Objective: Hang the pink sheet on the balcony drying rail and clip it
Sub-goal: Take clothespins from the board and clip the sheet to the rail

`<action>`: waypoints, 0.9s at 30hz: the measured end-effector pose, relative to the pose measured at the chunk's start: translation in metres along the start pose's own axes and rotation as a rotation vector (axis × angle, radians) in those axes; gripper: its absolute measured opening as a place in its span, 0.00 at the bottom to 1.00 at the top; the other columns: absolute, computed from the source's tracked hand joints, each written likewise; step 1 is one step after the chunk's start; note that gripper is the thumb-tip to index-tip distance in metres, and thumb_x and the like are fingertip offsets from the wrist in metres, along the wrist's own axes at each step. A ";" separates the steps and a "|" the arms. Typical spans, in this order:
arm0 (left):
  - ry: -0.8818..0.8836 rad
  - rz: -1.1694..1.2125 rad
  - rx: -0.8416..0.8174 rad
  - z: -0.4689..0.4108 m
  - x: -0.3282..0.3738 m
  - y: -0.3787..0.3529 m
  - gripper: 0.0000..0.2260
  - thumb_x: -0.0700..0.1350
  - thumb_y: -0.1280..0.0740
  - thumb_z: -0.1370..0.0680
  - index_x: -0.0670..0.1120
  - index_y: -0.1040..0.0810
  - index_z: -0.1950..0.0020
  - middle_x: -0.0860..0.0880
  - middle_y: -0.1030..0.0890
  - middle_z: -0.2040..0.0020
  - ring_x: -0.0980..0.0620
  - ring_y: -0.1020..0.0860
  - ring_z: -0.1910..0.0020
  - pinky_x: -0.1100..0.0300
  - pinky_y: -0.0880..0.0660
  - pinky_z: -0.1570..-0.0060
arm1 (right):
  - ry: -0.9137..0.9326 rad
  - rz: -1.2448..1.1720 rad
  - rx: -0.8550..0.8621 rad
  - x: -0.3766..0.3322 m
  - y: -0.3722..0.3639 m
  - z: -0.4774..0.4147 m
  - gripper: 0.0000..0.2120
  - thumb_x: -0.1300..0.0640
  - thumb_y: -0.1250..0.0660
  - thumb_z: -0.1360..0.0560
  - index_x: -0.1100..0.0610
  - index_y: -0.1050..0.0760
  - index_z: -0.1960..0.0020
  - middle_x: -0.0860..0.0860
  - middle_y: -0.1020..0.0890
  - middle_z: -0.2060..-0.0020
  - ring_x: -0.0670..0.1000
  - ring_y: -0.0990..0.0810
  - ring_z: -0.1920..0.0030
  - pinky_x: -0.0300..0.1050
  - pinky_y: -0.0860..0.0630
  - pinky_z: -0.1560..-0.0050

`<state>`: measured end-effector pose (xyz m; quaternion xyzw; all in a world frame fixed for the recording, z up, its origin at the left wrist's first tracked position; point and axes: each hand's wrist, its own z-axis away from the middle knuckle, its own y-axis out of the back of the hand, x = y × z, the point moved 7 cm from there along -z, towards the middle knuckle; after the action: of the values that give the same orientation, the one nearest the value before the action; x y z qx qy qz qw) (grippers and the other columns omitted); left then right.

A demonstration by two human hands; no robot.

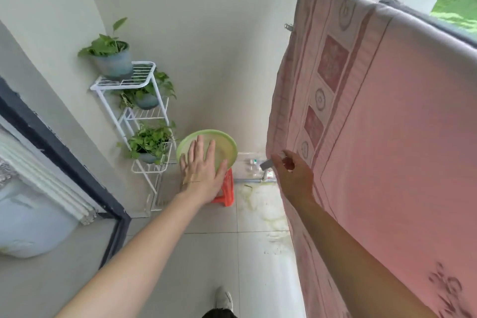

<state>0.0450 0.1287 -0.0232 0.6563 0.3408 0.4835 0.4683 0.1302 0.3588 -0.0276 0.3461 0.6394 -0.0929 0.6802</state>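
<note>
The pink patterned sheet [387, 137] hangs draped over the dark balcony rail [438, 24] on the right and reaches down to the floor. A metal clip [289, 26] sits at its upper left edge. My right hand [291, 173] is next to the sheet's left edge and pinches a small grey clip [267, 163] between its fingers. My left hand [201, 165] reaches forward with straight spread fingers over a green basin [224, 144] and holds nothing.
The green basin rests on a red plastic stool [225, 190] by the far wall. A white wire plant stand [144, 116] with three potted plants stands in the left corner. A dark door frame [64, 160] runs along the left. Grey floor tiles [206, 253] lie below.
</note>
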 end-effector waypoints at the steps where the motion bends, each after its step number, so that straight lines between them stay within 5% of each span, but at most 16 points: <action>1: -0.006 0.004 -0.002 -0.022 0.001 0.001 0.29 0.60 0.50 0.18 0.50 0.48 0.20 0.45 0.56 0.19 0.45 0.55 0.21 0.41 0.54 0.25 | -0.004 0.004 -0.005 -0.006 -0.004 -0.020 0.08 0.46 0.31 0.23 0.45 0.23 0.45 0.38 0.21 0.60 0.36 0.23 0.56 0.38 0.28 0.49; 8: -0.059 0.011 -0.068 -0.195 0.028 -0.016 0.28 0.59 0.50 0.17 0.50 0.49 0.20 0.46 0.56 0.19 0.46 0.55 0.21 0.43 0.53 0.25 | -0.058 -0.014 0.049 -0.016 -0.035 -0.170 0.11 0.50 0.29 0.24 0.40 0.27 0.61 0.37 0.19 0.67 0.34 0.23 0.62 0.41 0.25 0.52; 11: -0.047 0.046 -0.110 -0.267 0.037 -0.039 0.27 0.58 0.50 0.17 0.51 0.50 0.20 0.47 0.56 0.19 0.45 0.54 0.21 0.42 0.53 0.25 | -0.089 -0.036 0.024 -0.004 -0.054 -0.235 0.10 0.53 0.28 0.24 0.43 0.24 0.62 0.28 0.20 0.67 0.32 0.23 0.63 0.40 0.26 0.53; 14: -0.001 0.066 -0.171 -0.329 0.039 -0.068 0.27 0.57 0.50 0.17 0.51 0.51 0.20 0.47 0.57 0.19 0.45 0.55 0.21 0.42 0.54 0.25 | -0.111 -0.048 0.026 0.014 -0.074 -0.301 0.06 0.48 0.28 0.27 0.49 0.20 0.57 0.36 0.16 0.64 0.34 0.21 0.61 0.40 0.26 0.54; 18: 0.030 0.067 -0.263 -0.395 0.041 -0.096 0.28 0.58 0.50 0.17 0.51 0.54 0.20 0.47 0.58 0.19 0.44 0.57 0.21 0.44 0.55 0.25 | -0.191 -0.064 0.010 0.037 -0.097 -0.376 0.18 0.36 0.33 0.33 0.49 0.19 0.54 0.43 0.14 0.59 0.40 0.20 0.61 0.45 0.22 0.50; 23: -0.041 0.084 -0.328 -0.461 0.050 -0.122 0.29 0.59 0.50 0.17 0.50 0.55 0.20 0.46 0.57 0.19 0.46 0.57 0.21 0.47 0.54 0.24 | -0.271 -0.069 0.040 0.041 -0.104 -0.427 0.11 0.48 0.32 0.25 0.57 0.20 0.54 0.37 0.16 0.67 0.39 0.23 0.65 0.41 0.26 0.57; 27: -0.101 0.113 -0.413 -0.512 0.066 -0.151 0.31 0.57 0.46 0.17 0.49 0.55 0.20 0.47 0.55 0.19 0.47 0.56 0.21 0.47 0.50 0.24 | -0.299 -0.056 0.095 0.045 -0.103 -0.446 0.05 0.53 0.31 0.23 0.49 0.22 0.58 0.29 0.20 0.68 0.31 0.22 0.62 0.36 0.27 0.54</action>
<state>-0.4234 0.3836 -0.0973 0.5879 0.1733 0.5349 0.5816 -0.2805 0.5597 -0.0800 0.3423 0.5353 -0.1927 0.7478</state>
